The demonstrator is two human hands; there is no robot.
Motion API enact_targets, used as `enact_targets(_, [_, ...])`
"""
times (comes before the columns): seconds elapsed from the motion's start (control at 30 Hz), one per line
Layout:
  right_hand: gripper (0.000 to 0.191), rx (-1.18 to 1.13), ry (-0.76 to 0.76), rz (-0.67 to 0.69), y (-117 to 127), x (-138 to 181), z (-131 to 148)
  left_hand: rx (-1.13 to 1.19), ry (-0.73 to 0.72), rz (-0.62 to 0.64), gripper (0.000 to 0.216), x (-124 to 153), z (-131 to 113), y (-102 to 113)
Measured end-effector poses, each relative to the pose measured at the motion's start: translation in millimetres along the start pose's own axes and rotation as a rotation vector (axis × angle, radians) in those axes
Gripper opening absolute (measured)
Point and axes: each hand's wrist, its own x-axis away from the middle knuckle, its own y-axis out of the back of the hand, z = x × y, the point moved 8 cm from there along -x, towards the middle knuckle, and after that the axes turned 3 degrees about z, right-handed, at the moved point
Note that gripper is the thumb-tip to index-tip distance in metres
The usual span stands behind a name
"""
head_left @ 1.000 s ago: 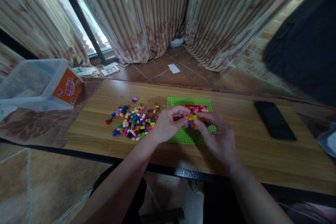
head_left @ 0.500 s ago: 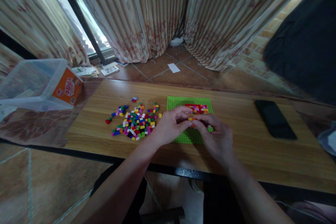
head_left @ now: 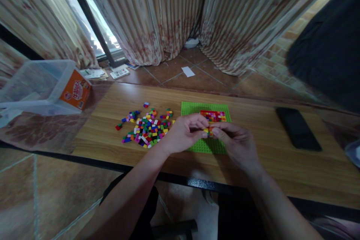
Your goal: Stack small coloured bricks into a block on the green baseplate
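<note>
Over the green studded baseplate (head_left: 206, 147), my left hand (head_left: 184, 134) and my right hand (head_left: 239, 143) meet fingertip to fingertip. Between them is a small cluster of building bricks (head_left: 209, 131), yellow and orange with a bit of green. Thumb and fingers of each hand pinch it from either side. Behind the fingers, a block of red, pink and orange bricks (head_left: 215, 114) sits on the far part of the baseplate. To the left of my left hand lies a loose pile of many-coloured bricks (head_left: 149, 129), partly hidden by that hand.
A black phone (head_left: 298, 128) lies at the right of the wooden table (head_left: 267, 138). Left of the table stands a clear plastic bin (head_left: 36, 86) with an orange label. Booklets (head_left: 119, 72) and a white paper (head_left: 188, 71) lie beyond the far edge, before the curtains (head_left: 157, 18).
My fingertips have parted slightly, with the right hand a little farther right, so more of the brick cluster shows. The whole view has shifted slightly.
</note>
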Motion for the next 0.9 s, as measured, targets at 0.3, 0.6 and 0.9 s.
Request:
enact_targets(0.3, [0.022,-0.051,0.006,-0.09,23,-1,-6,0.044,0.062,-0.047,0.017,-4,7,19])
enact_targets(0.6, [0.006,0.247,0.241,-0.024,-7,15,31,0.551,0.347,-0.087,0.017,9,29,-10])
enact_targets(0.9, [0.019,0.408,0.31,0.039,-18,16,28,0.617,0.427,-0.106,0.008,16,30,-5])
